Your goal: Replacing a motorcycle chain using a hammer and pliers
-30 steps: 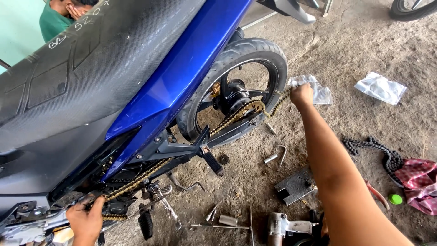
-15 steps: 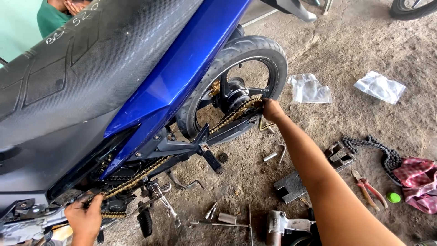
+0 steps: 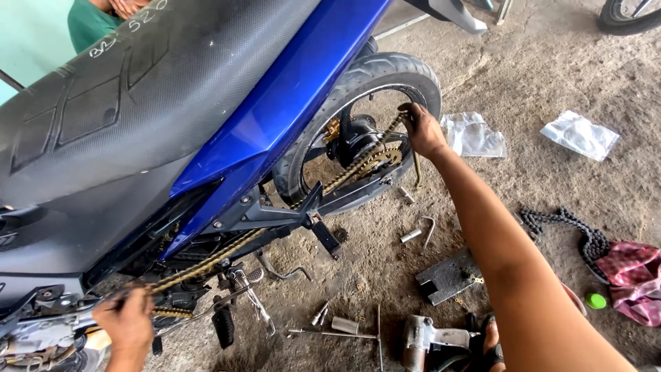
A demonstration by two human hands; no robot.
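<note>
A blue motorcycle point(image 3: 289, 89) with a black seat fills the left of the view. Its gold drive chain point(image 3: 344, 176) runs from the rear sprocket point(image 3: 375, 160) forward to the engine. My right hand point(image 3: 421, 129) grips the chain at the back of the rear wheel point(image 3: 385, 76), arm stretched across the floor. My left hand point(image 3: 127, 324) holds the front end of the chain low by the engine, fingers closed on it. Whether the chain sits fully on the sprocket is hard to tell.
On the dirt floor lie a black old chain point(image 3: 571, 227), two clear plastic bags point(image 3: 471, 134), a red cloth point(image 3: 637, 275), a green cap point(image 3: 596, 301), a metal plate point(image 3: 447, 275), a power tool point(image 3: 427, 337), loose bolts and rods. A person in green point(image 3: 93, 21) stands behind.
My right hand dipped from the tyre's edge toward the sprocket, then rose with the chain's end to the back of the wheel. The left hand stayed by the engine.
</note>
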